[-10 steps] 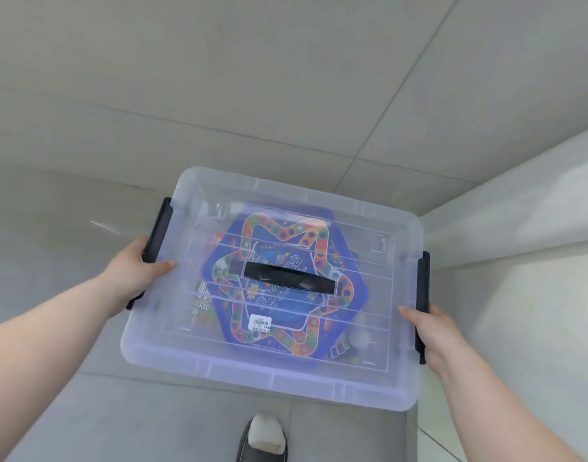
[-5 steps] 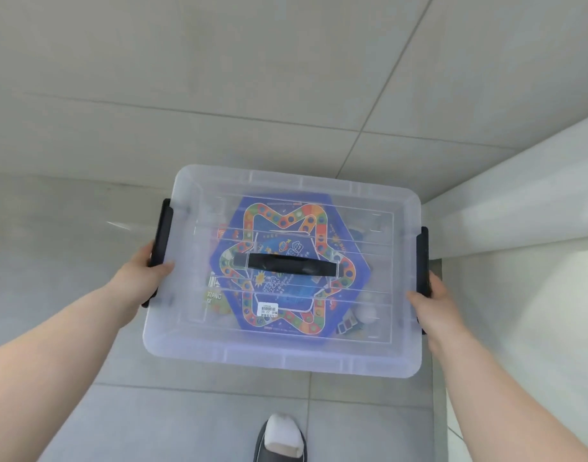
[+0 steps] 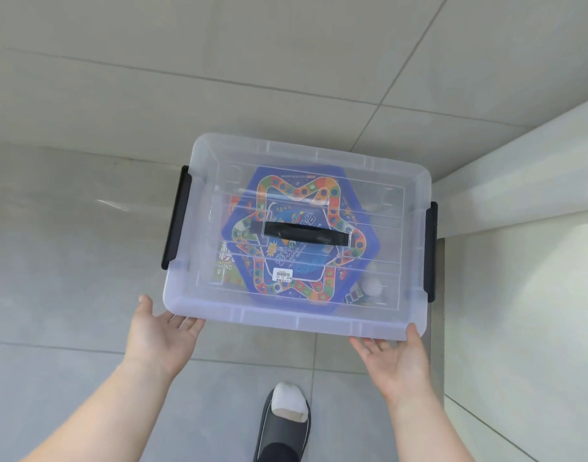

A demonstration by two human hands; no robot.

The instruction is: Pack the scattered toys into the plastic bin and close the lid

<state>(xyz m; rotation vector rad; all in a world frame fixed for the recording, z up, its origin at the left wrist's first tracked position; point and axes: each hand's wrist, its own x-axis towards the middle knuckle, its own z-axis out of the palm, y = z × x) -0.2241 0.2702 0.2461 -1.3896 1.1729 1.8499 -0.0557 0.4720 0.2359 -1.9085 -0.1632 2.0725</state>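
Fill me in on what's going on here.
A person stands over a clear bin that seems to sit on the tiled floor by a wall. Its lid is on, with a black latch at each end, and a blue game board and a few smaller toys show through it. The left hand and right hand are both open, fingers straight, at the two near corners of the bin. Neither grips it.

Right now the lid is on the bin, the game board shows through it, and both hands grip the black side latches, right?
Not the hands. The head view shows the left hand and right hand open at the bin's near corners, off the side latches. The lid is on and the game board shows through.
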